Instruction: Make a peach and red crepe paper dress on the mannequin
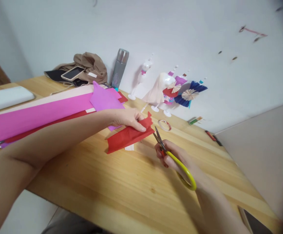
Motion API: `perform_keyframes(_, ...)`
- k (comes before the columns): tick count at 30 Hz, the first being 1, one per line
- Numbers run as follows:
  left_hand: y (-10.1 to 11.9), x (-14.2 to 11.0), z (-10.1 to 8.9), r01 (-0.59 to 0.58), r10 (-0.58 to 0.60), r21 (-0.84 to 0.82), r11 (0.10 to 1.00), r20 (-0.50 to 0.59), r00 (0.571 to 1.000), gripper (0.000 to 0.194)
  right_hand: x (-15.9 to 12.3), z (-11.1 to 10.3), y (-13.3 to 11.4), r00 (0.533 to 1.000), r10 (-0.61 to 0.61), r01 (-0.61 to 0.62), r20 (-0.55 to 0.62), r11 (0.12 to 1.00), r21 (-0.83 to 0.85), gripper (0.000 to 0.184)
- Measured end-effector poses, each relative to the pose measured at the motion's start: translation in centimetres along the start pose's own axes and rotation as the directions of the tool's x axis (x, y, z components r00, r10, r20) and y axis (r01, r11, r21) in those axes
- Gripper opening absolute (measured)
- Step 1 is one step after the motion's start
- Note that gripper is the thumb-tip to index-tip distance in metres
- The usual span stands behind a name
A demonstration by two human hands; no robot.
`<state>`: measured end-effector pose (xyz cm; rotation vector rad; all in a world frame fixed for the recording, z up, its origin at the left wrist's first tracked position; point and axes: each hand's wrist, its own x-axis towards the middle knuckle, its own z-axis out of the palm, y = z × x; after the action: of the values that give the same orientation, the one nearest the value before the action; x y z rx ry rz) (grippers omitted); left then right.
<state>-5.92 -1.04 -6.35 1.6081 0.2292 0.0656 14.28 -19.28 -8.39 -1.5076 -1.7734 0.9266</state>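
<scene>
In the head view, the red paper (128,139) is over the middle of the tabletop (92,185), held by the left hand (128,119) near its far, right-hand end. The thumb presses on top of the sheet, while the rest of that grip is partly hidden. The paper's long axis runs from lower left to upper right, so its jagged short end faces the right hand (174,154).

That hand is closed around the scissors (183,169), its fingers gathered close to the pivot, with the yellow loop sticking out behind toward the wrist. The scissors lie to the right of the paper and slant the other way, from lower right to upper left, at a steep angle to the sheet. Their blades are parted, the tips just beside the paper's right end; whether either tip touches it, I cannot tell.

The left hand is the nearer one, being on the paper itself; the right reaches it only by way of the blades. The two hands are apart, with the blades between them. A small white piece (129,147) shows under the paper's lower edge, and a roll of tape (164,125) lies just beyond the blade tips.
</scene>
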Motion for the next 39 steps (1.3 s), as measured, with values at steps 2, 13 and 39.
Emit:
perform_keyframes(2, -0.2, 0.2, 0.2, -0.007, 0.008, 0.015, 1.000, -0.006, 1.000, 0.017, 0.1, 0.1, -0.1, 0.999, 0.000, 0.000, 0.033, 1.000, 0.014, 0.044)
perform_keyframes(13, -0.2, 0.5, 1.2, 0.011, -0.001, 0.106, 0.994, -0.092, 0.996, 0.016, -0.2, -0.2, 0.4, 0.995, -0.003, -0.001, 0.099, 0.999, 0.042, 0.044)
perform_keyframes(39, -0.5, 0.7, 2.4, 0.131, -0.131, -0.006, 0.991, -0.064, 0.989, 0.013, -0.2, 0.8, 0.9, 1.000, -0.013, 0.011, 0.011, 0.993, 0.115, 0.045)
